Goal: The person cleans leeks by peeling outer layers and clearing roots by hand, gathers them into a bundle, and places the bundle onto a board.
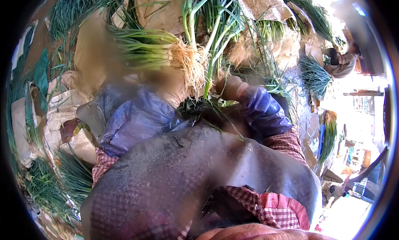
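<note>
A bunch of green onions (145, 49) lies sideways in front of me, its pale roots (189, 65) pointing right. My left hand (169, 88), in a tan glove, is against the underside of this bunch and appears closed round it; a smudge on the lens hides most of its fingers. More green onion stalks (213, 32) stand upright behind the roots. My right hand (229, 88), also gloved, is curled just right of the roots, beside a slanting stalk. Its fingertips are hidden, and what they hold cannot be made out.
A dark apron (174, 169) covers my lap. Heaps of green onions (79, 11) lie at the back left, with more bunches (45, 186) at lower left. Tan sacking (266, 5) lies behind. At right are another bunch (314, 76) and a person (343, 63).
</note>
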Motion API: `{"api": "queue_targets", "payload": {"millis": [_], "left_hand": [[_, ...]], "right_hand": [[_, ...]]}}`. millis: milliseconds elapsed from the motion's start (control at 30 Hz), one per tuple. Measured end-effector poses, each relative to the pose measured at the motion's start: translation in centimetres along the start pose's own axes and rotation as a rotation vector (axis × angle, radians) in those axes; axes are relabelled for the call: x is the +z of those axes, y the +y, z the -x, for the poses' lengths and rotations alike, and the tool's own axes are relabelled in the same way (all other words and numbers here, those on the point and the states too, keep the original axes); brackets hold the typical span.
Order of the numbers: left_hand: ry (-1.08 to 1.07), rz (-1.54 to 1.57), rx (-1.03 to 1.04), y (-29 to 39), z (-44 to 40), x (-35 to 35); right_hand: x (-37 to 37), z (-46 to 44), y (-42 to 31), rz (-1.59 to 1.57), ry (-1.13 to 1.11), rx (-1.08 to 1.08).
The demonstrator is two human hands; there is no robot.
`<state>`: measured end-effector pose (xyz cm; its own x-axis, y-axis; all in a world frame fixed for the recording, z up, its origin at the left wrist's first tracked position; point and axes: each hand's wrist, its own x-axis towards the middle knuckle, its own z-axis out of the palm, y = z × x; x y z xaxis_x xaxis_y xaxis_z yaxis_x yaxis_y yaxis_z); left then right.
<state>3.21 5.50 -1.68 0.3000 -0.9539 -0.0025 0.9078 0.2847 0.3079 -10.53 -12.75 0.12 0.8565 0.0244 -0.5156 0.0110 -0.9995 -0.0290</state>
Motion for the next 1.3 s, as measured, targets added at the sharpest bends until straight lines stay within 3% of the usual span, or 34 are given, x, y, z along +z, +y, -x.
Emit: {"api": "queue_targets", "payload": {"millis": [33,133,200,233,267,367,400,433,533,700,767,833,867,900,967,1033,1067,1133,1200,1300], "left_hand": [[-0.005,-0.002,0.007,0.2,0.0,0.7],[-0.006,0.121,-0.032,0.2,0.0,1.0],[0.049,-0.014,-0.054,-0.2,0.1,0.7],[0.099,-0.154,-0.076,-0.3,0.1,1.0],[0.064,-0.212,-0.065,-0.3,0.2,1.4],[0.169,-0.181,-0.015,-0.7,-0.3,0.4],[0.125,-0.175,-0.016,-0.7,-0.3,-0.4],[0.082,-0.168,-0.018,-0.7,-0.2,-1.0],[0.220,-0.383,-0.154,-0.8,-0.4,-1.5],[0.079,-0.172,-0.136,-0.6,0.5,2.6],[0.035,-0.171,-0.220,-0.2,0.8,5.4],[0.028,-0.202,-0.373,-0.2,0.2,6.9],[-0.011,-0.099,-0.191,-0.8,-0.5,1.9],[-0.051,0.003,-0.012,-1.0,-1.0,-0.7],[-0.137,0.005,0.049,-0.8,-0.5,0.9],[0.097,-0.133,0.033,-1.5,-1.0,-3.2],[0.176,-0.179,0.030,-1.6,-1.2,-4.8],[0.154,-0.444,0.013,-1.8,-0.9,-6.0],[0.060,-0.096,-0.101,-0.6,0.2,0.2],[0.083,-0.271,-0.080,-0.6,1.0,1.0]], "right_hand": [[-0.3,1.2,0.8,0.052,-0.193,0.191],[-1.6,2.2,3.5,-0.561,0.494,0.153],[-5.3,4.0,2.3,-1.193,0.781,0.139],[-9.0,5.7,0.0,-1.571,0.760,0.178],[-7.7,3.8,1.3,-1.458,0.729,0.150],[-8.9,2.6,-1.2,-1.562,0.425,-0.038],[-9.1,2.2,-1.9,-1.529,0.343,0.002],[-8.1,1.2,-1.6,-1.402,0.393,-0.044],[-7.1,-0.2,-1.7,-1.208,0.426,-0.034],[-9.5,3.1,-4.5,-1.699,0.225,0.149],[-7.7,3.5,-3.6,-1.627,0.177,0.127],[-7.0,4.5,-4.0,-1.295,0.059,-0.007],[-8.6,5.6,-5.1,-0.959,-0.037,0.164],[-6.2,5.1,-3.7,-0.960,-0.032,0.164],[0.4,3.8,0.8,0.094,-0.143,0.009],[-2.8,4.6,1.3,0.101,-0.179,0.393],[-3.4,5.5,2.0,-0.062,0.186,0.433],[-5.8,5.7,2.9,-0.072,0.512,0.350],[-7.8,4.1,4.0,0.241,0.624,0.276],[-10.1,0.8,3.7,0.782,0.657,0.415]]}}
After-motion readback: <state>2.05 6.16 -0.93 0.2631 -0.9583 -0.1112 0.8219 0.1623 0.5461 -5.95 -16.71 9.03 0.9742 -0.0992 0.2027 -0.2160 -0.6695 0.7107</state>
